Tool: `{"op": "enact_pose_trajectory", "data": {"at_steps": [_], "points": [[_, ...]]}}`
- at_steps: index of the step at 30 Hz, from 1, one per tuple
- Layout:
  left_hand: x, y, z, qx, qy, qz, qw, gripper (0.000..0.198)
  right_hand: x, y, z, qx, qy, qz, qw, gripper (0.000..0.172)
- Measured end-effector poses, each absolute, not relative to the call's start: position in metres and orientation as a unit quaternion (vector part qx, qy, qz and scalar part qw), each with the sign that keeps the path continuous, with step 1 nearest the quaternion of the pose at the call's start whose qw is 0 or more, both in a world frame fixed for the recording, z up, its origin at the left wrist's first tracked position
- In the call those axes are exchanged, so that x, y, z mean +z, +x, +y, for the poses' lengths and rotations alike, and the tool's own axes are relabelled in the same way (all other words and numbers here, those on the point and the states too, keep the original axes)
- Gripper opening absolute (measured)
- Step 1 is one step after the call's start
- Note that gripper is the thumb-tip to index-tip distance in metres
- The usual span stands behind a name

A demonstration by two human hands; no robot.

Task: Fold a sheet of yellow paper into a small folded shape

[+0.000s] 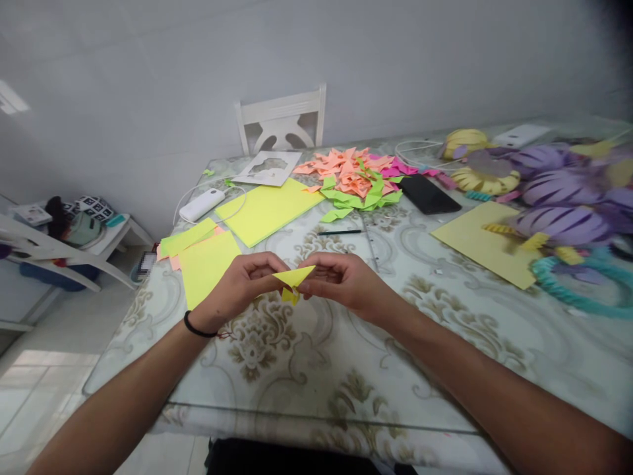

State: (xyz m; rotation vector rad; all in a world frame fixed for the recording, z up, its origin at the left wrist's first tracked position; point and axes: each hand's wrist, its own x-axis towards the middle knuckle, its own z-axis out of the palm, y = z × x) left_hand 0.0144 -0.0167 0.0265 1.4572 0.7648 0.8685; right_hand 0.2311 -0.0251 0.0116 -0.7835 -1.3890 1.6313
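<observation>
A small folded piece of yellow paper [295, 276] is held up over the middle of the table, its top a flat triangle with a smaller folded part hanging below. My left hand [247, 280] pinches its left side between thumb and fingers. On the right side, my right hand [341, 280] grips it the same way. The fingertips behind the paper are partly hidden. Left of my left hand lie yellow paper sheets [202, 260]. A thin dark stick, perhaps a pen [339, 232], rests just beyond my hands.
Folded orange and green paper pieces [353, 175] are heaped at the back, beside a black phone [429, 193]. A yellow-green paper stack [270, 211] and a white device with a cable [202, 204] lie left. Purple paper crafts [564, 188] and a teal ring [568, 290] fill the right.
</observation>
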Motion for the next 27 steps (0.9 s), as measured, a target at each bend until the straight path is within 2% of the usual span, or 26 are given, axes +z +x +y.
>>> {"op": "enact_pose_trajectory", "data": {"at_steps": [9, 17, 24, 27], "points": [[0.028, 0.015, -0.021, 0.330, 0.638, 0.329, 0.613, 0.018, 0.007, 0.231, -0.028, 0.616, -0.352, -0.575, 0.407, 0.026], [0.034, 0.019, -0.021, 0.351, 0.645, 0.311, 0.604, 0.022, 0.005, 0.227, -0.026, 0.600, -0.337, -0.556, 0.465, 0.039], [0.027, 0.021, -0.020, 0.376, 0.620, 0.309, 0.616, 0.017, 0.005, 0.229, -0.026, 0.513, -0.342, -0.620, 0.485, 0.025], [0.022, 0.019, -0.017, 0.413, 0.594, 0.304, 0.620, 0.014, 0.009, 0.233, -0.028, 0.498, -0.341, -0.643, 0.472, 0.027]]}}
